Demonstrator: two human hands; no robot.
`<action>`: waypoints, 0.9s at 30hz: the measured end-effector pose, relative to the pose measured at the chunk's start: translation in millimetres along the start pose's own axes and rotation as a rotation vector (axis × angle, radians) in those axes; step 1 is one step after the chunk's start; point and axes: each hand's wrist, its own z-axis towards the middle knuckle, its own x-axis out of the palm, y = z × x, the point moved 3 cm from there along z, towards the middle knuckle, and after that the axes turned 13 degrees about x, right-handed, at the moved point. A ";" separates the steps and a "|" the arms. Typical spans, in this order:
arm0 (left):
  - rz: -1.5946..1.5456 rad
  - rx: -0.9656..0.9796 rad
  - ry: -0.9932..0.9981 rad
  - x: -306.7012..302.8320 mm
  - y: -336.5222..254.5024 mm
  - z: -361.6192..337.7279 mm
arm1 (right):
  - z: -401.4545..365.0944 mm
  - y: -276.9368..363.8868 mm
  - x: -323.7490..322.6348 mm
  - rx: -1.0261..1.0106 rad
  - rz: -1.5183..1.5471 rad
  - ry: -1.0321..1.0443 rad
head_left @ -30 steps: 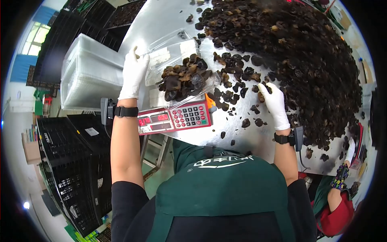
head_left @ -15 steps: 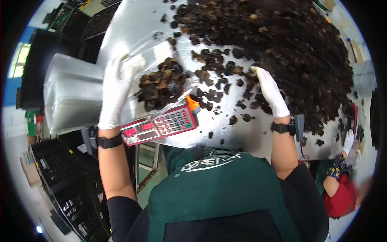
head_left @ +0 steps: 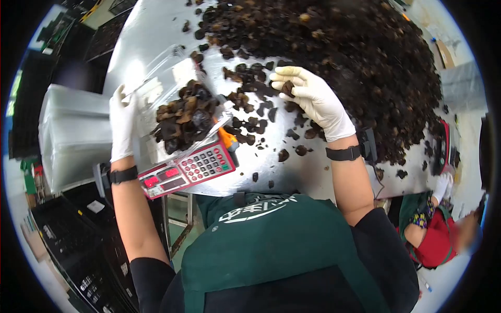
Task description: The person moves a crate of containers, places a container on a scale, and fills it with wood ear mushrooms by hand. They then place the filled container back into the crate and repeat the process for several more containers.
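White gloves cover both hands. My right hand (head_left: pixel 318 99) holds a small dark brown piece (head_left: pixel 287 88) between thumb and fingers, over the metal table (head_left: pixel 261 180). My left hand (head_left: pixel 122 122) is at the left edge of a clear plastic bag (head_left: pixel 166 65), fingers curled; whether it grips the film is unclear. Dark, curled pieces (head_left: pixel 188 117) lie heaped on the bag, above a red scale (head_left: pixel 188 169) with a keypad and red digits. An orange object (head_left: pixel 227 140) sits beside the scale.
A large heap of dark pieces (head_left: pixel 365 68) covers the table's back and right. Loose pieces (head_left: pixel 245 99) lie between it and the scale. Stacked clear bags (head_left: pixel 75 135) stand at left, near black crates (head_left: pixel 78 235). A co-worker in red (head_left: pixel 436 240) is at the right.
My right hand has moved left from the heap's edge and now has a dark piece in its fingers. The view has shifted, moving the scale and bag left in the picture.
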 end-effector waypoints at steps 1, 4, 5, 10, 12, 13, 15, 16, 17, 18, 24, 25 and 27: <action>-0.007 0.020 -0.016 9.3 15.3 3.8 | 10.4 7.4 15.8 -0.031 -0.056 -0.005; 0.141 -0.074 0.018 4.7 -5.1 7.5 | 41.9 23.8 82.4 -0.199 -0.247 0.067; 0.144 -0.116 0.055 5.3 -7.3 8.4 | 49.4 25.7 109.9 -0.238 -0.288 0.077; 0.254 -0.171 0.142 10.4 -5.3 14.5 | 95.4 -19.3 171.2 -0.677 -1.034 0.117; -0.035 -0.144 -0.036 6.6 -9.3 10.5 | 90.9 -19.8 171.0 -0.721 -0.990 0.055; -0.232 -0.110 -0.127 1.4 -11.2 8.3 | 84.7 -10.2 167.6 -0.643 -0.931 0.039; -0.535 -0.043 -0.268 -19.9 -39.6 -4.1 | 70.5 9.7 148.4 -0.595 -0.874 -0.041; -0.480 -0.002 -0.258 -37.1 -56.2 -13.1 | 70.4 6.5 124.6 -0.416 -0.796 -0.099; -0.468 0.018 -0.220 -49.6 -67.9 -25.5 | 61.0 12.1 110.5 -0.393 -0.715 -0.150; -0.456 0.042 -0.182 -60.7 -79.7 -39.0 | 56.5 9.5 91.4 -0.342 -0.649 -0.203; -0.178 0.181 0.108 -76.0 -144.0 -133.6 | 23.1 -29.4 64.4 0.104 -0.439 -0.050; -0.159 0.137 0.141 -64.5 -143.4 -146.4 | 24.5 -36.0 70.9 0.117 -0.419 -0.012; -0.270 0.014 0.071 -44.6 -142.3 -160.0 | 30.4 -46.2 83.0 0.129 -0.426 0.033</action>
